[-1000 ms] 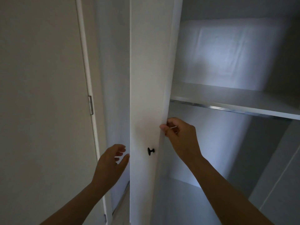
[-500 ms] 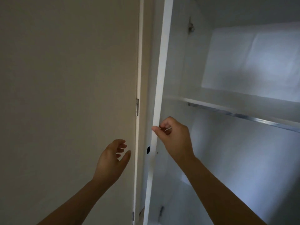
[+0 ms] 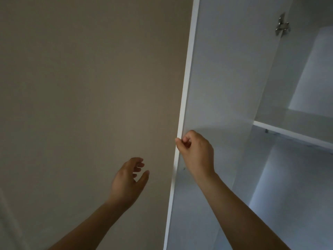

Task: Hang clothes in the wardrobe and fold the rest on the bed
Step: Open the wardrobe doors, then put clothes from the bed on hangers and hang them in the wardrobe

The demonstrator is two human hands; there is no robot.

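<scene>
Wardrobe door (image 3: 225, 83) rises above my right hand (image 3: 195, 152), which pinches its front edge, while my left hand (image 3: 128, 179) hovers loose and empty just to the left, so I'd swing it fully wide in one smooth pull, sparing the hinge (image 3: 282, 24).

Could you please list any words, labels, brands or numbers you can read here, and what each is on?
No text can be read anywhere: the wardrobe door, gripped at its edge by the right hand, its metal hinge, the shelf and the beige wall all show no markings.
</scene>
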